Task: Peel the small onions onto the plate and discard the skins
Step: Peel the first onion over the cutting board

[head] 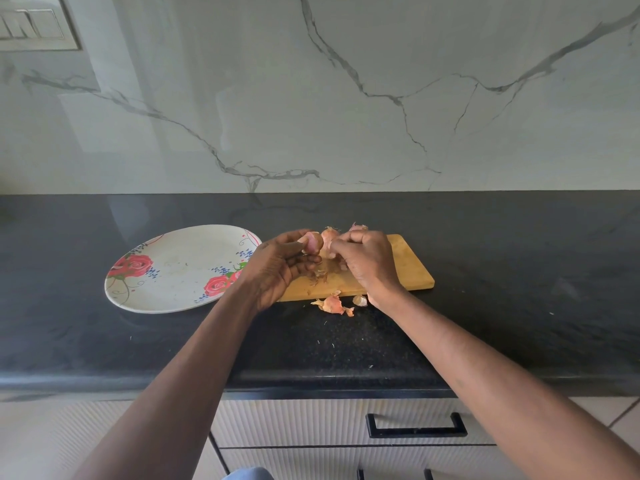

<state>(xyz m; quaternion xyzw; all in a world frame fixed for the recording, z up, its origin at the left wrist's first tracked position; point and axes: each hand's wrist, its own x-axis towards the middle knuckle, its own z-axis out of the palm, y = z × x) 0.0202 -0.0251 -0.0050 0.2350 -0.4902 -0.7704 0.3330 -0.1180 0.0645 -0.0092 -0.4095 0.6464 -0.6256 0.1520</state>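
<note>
My left hand holds a small pinkish onion between thumb and fingers, above the left end of the wooden cutting board. My right hand is curled right beside it, fingertips at the onion's right side; what they pinch is hidden. Two more unpeeled onions lie at the board's far edge behind my hands. The white plate with red roses sits left of the board and holds no onions. Loose orange skins lie on the counter just in front of the board.
The black stone counter runs to a marble backsplash behind. A small pale scrap lies by the skins. Drawers with a black handle are below the counter's front edge.
</note>
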